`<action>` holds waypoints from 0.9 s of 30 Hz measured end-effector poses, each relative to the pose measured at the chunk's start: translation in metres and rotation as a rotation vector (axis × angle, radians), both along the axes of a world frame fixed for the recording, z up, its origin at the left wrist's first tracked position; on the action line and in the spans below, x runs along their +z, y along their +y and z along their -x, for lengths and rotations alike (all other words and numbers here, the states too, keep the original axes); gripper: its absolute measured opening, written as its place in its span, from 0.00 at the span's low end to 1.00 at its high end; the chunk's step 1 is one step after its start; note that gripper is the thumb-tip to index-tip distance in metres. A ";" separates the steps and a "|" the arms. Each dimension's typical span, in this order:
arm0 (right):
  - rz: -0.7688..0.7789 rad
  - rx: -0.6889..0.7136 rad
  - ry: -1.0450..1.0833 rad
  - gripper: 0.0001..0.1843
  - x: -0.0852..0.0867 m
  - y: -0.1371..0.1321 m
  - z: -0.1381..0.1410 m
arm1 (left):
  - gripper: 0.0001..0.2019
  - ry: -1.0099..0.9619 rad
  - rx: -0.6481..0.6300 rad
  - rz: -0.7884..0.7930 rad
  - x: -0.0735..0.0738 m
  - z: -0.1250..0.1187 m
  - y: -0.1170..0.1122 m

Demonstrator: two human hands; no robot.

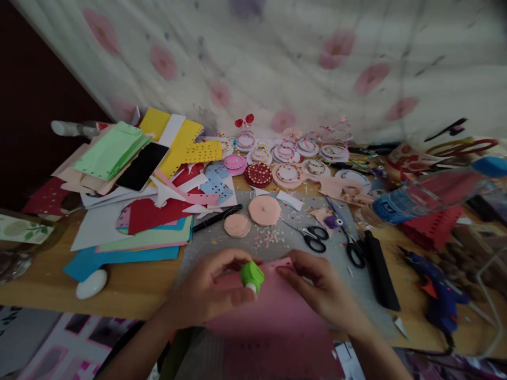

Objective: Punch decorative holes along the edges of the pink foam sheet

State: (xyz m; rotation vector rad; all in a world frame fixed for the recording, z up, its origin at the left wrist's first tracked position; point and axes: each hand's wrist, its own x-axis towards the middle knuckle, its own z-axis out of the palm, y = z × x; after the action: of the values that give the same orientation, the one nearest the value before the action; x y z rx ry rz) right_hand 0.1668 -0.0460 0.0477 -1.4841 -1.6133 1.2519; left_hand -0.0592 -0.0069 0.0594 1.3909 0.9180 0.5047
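Note:
My left hand (214, 293) is closed around a small bright green craft paper punch (251, 275) with a white part under the thumb. The punch sits at the top edge of a pink sheet of paper (269, 311). Pinched between thumb and fingers of my right hand (319, 282) is the same sheet, near its upper right corner. Small dark holes show along that edge. Beyond my hands lie a peach scalloped disc (264, 210), a stack of peach circles (237, 225) and loose punched bits (271, 237) on the grey cutting mat (233, 248).
Black-handled scissors (315, 239), a black stick-like object (381, 272) and a blue glue gun (438, 293) lie to the right. A water bottle (428, 195) leans there. Coloured paper (158, 216) and a phone (143, 166) are piled left. Decorated discs (258, 174) line the back.

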 end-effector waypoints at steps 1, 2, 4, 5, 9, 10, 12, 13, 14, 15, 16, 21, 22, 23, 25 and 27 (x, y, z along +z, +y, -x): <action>0.009 -0.018 0.000 0.20 0.001 -0.001 -0.001 | 0.16 -0.031 0.043 0.022 0.000 -0.001 0.003; 0.026 -0.014 0.012 0.20 0.001 -0.002 -0.002 | 0.15 -0.052 0.084 0.040 0.000 -0.001 0.006; 0.053 0.030 0.030 0.20 0.004 -0.002 -0.004 | 0.13 -0.059 0.137 0.055 -0.001 -0.001 0.012; 0.055 0.052 0.028 0.19 0.005 -0.002 -0.004 | 0.13 -0.053 0.141 0.063 -0.001 -0.001 0.014; 0.029 0.038 -0.017 0.19 0.012 -0.002 0.001 | 0.14 -0.028 0.065 0.173 -0.002 -0.005 0.017; 0.027 0.017 -0.023 0.19 0.013 -0.002 0.002 | 0.15 -0.033 0.063 0.210 -0.001 -0.006 0.016; 0.032 -0.028 -0.028 0.20 0.014 -0.003 0.004 | 0.15 -0.049 0.078 0.259 0.002 -0.009 0.016; 0.036 -0.044 -0.027 0.20 0.015 -0.004 0.005 | 0.14 -0.059 0.081 0.270 0.004 -0.011 0.015; 0.037 -0.056 -0.024 0.20 0.015 -0.005 0.005 | 0.14 -0.070 0.079 0.274 0.006 -0.012 0.015; 0.035 -0.064 -0.022 0.20 0.016 -0.006 0.006 | 0.14 -0.078 0.069 0.273 0.008 -0.012 0.015; 0.032 -0.071 -0.024 0.20 0.017 -0.007 0.006 | 0.14 -0.083 0.059 0.269 0.009 -0.012 0.015; 0.010 -0.089 -0.041 0.19 0.021 -0.015 0.012 | 0.13 -0.115 0.049 0.221 0.014 -0.008 0.007; 0.009 -0.086 -0.038 0.19 0.023 -0.018 0.014 | 0.12 -0.129 0.045 0.215 0.015 -0.007 0.003; 0.007 -0.081 -0.033 0.19 0.024 -0.020 0.015 | 0.11 -0.139 0.044 0.212 0.016 -0.005 0.000; 0.001 -0.069 -0.029 0.19 0.027 -0.026 0.019 | 0.10 -0.151 0.046 0.201 0.018 -0.003 -0.006; -0.007 -0.063 -0.028 0.19 0.028 -0.030 0.021 | 0.10 -0.151 0.049 0.186 0.020 -0.002 -0.010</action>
State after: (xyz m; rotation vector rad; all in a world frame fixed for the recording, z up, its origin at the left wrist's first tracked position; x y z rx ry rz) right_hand 0.1459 -0.0764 0.0762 -1.5425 -1.5752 1.1947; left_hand -0.0569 -0.0167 0.0795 1.1485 0.8550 0.5400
